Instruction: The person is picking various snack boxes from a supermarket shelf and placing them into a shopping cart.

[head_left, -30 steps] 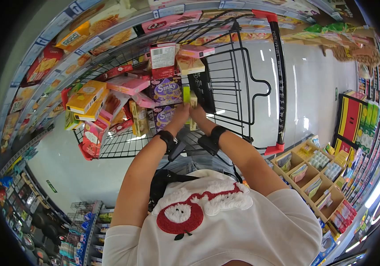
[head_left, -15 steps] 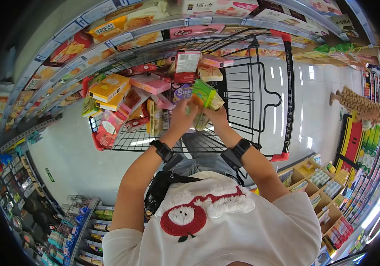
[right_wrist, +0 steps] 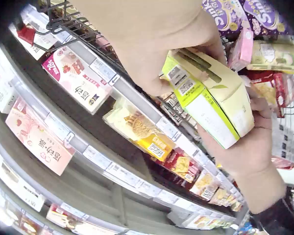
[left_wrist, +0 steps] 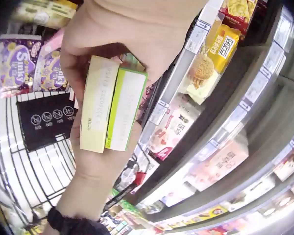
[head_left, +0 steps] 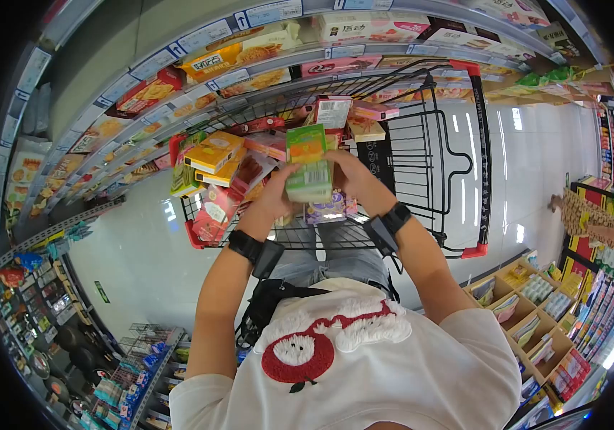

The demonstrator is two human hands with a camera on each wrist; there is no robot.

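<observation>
Both hands hold two small flat boxes pressed together, a green box [head_left: 307, 145] with an orange picture and a pale yellow box [left_wrist: 98, 105]. My left hand [head_left: 272, 195] grips one side of the pair in the head view. My right hand [head_left: 353, 175] grips the opposite side, fingers curled over the edge. The boxes stand side by side with their narrow white and cream ends showing in the left wrist view. Beneath the hands are purple Sinky bags [head_left: 327, 209] in the shopping cart [head_left: 484, 165], beside a pile of snack boxes.
Yellow boxes [head_left: 215, 150] and a red box [head_left: 213, 213] are heaped at the cart's left end. Along the far side runs a shelf [head_left: 206, 39] with packaged biscuits. A wooden divided bin [head_left: 529, 315] stands at the right, and a person in a patterned garment [head_left: 593, 218] is beyond it.
Both hands have come up from low over the Sinky bags with the boxes, whose green printed face now shows. The cart and shelf have shifted right in the head view.
</observation>
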